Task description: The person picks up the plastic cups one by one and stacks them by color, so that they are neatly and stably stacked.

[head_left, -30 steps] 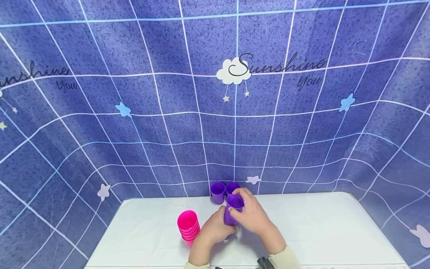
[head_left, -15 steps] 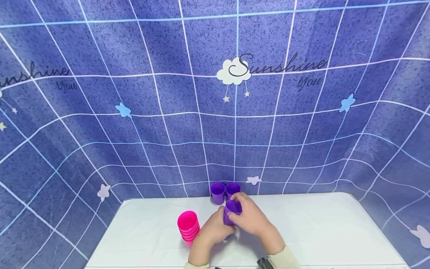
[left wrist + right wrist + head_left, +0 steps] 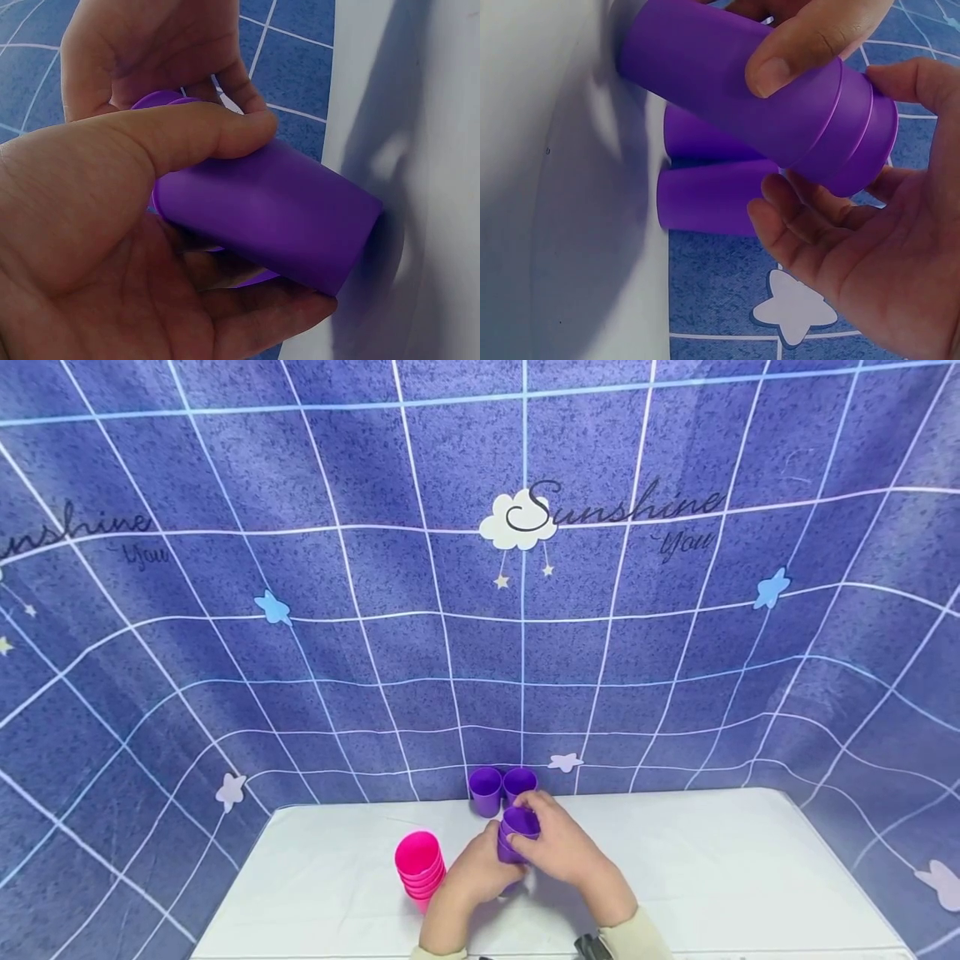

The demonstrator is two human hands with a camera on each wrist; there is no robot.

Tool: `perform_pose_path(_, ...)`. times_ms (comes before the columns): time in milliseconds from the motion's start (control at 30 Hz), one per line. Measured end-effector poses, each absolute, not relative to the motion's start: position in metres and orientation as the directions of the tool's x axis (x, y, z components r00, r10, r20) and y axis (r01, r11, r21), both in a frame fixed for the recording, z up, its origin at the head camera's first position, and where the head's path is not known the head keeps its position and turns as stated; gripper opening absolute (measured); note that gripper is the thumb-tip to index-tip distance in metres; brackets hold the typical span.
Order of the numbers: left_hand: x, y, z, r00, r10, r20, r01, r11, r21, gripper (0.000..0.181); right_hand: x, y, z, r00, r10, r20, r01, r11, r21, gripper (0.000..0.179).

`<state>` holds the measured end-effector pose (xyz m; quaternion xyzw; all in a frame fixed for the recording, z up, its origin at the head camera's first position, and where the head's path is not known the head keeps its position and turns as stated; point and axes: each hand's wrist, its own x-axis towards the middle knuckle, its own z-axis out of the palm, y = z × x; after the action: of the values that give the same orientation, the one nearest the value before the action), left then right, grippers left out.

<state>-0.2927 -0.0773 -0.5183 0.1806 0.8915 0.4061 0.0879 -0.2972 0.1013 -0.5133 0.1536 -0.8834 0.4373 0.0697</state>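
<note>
A nested stack of purple cups stands tilted near the table's front middle. Thumb and fingers of my left hand wrap round its lower part. The bottom edge comes close to the white surface in both wrist views. At the mouth of the stack, my right hand holds the uppermost purple cup by its rim, thumb on one side and fingers on the other. That cup sits inside the others, with several rims close together. Two more purple cups, a left one and a right one, stand upright behind.
A leaning stack of bright pink cups stands left of my left forearm. The white table extends to both sides. Behind it hangs a blue gridded cloth with stars and a cloud.
Over the last second my right hand has moved down a little, and the top purple cup has sunk lower into the stack. My left hand has kept its grip. The back cups are unmoved.
</note>
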Motion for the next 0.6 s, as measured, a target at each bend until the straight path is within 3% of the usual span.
perform_pose_path(300, -0.2925, -0.078, -0.5178, -0.919, 0.394, -0.015, 0.245, 0.6, 0.762, 0.064, -0.2981, 0.0995, -0.5154, -0.923, -0.187, 0.337, -0.378, 0.6, -0.705, 0.048)
perform_pose_path(600, -0.2929, -0.0786, -0.5198, -0.924, 0.382, -0.024, 0.231, 0.605, 0.762, 0.066, -0.2988, 0.0975, -0.5175, -0.904, -0.109, 0.413, -0.394, 0.585, -0.708, 0.037)
